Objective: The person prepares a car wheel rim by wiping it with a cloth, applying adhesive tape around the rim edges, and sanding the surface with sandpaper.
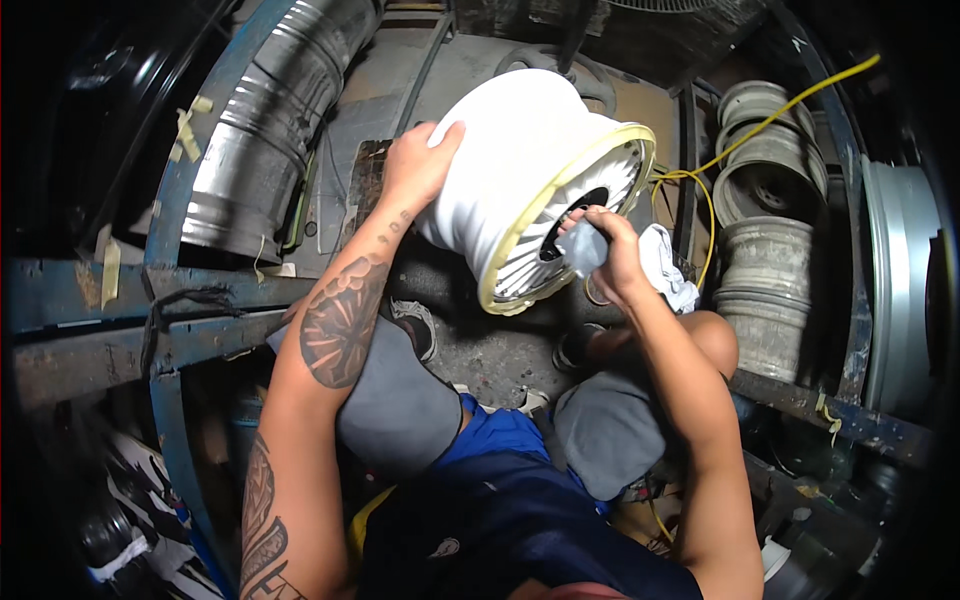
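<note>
The white alloy wheel rim (pixel 520 170) stands tilted on its edge on the dark floor (pixel 490 350) between the person's knees, its spoked face with the yellowish taped lip turned toward the right. The left hand (pixel 418 160) lies spread over the top of the barrel, steadying it. The right hand (pixel 605 250) pinches a small grey sanding pad (pixel 582 250) against the spokes near the hub. A white rag (pixel 668 265) lies just beside. If the left hand's hold loosens, the rim could likely roll or tip toward the stacked bare rims (pixel 765 230); hard rubbing may scuff the fresh coat.
</note>
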### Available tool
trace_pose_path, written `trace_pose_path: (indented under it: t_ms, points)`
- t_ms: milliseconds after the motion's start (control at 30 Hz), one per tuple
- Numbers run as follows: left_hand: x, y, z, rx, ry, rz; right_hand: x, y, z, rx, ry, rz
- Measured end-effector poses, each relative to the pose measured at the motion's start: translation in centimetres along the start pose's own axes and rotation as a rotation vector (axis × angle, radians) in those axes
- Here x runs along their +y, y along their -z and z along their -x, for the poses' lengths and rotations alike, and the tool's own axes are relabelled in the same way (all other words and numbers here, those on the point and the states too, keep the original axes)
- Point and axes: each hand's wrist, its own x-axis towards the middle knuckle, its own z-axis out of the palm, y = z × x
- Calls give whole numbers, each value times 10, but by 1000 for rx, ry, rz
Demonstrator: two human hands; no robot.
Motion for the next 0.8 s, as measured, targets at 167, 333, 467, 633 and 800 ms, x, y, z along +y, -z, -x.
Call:
trace_pose_path:
  t_ms: [167, 333, 467, 633, 800]
  points:
    - [44, 1, -7, 18, -147, -129, -11, 2, 12, -292, -130, 277]
    - [45, 3, -11, -29, -112, -206, -72, -4, 34, -621, -259, 1061]
    - [26, 8, -20, -37, -51, -171, -90, -47, 63, -378, -315, 684]
    - [17, 11, -24, 32, -78, -227, -107, -74, 71, -250, 117, 748]
    - [7, 7, -29, 152, -193, -180, -114, -103, 43, -189, 893, 784]
